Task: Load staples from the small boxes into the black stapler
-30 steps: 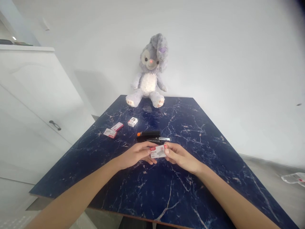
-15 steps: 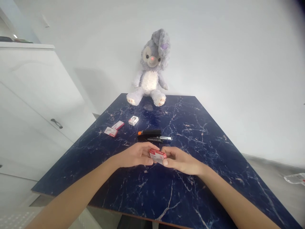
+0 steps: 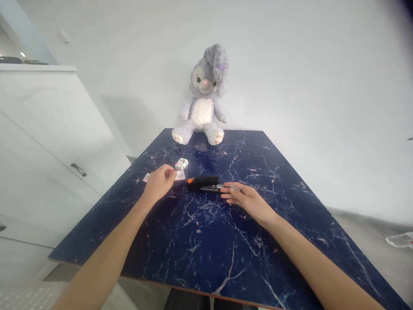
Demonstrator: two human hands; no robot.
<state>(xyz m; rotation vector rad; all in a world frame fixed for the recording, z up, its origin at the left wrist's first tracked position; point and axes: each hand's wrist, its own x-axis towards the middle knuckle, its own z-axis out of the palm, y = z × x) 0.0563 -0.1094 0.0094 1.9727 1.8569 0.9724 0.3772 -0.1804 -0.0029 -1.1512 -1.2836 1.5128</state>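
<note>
A blue marbled worktop (image 3: 200, 249) seats a plush rabbit (image 3: 202, 112) at 12 o'clock. The right hand (image 3: 244, 196), at 4, extends loose fingers along the silver end of a central black stapler (image 3: 204, 182); the left hand (image 3: 158, 183), at 9, curls by a pale box (image 3: 180, 175), near a printed box (image 3: 181, 164) at 10. Whether either grip pinches cannot be told.

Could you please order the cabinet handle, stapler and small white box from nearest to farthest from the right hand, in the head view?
1. Stapler: at the right hand.
2. Small white box: leftward, near the left hand.
3. Cabinet handle: far left.
</note>
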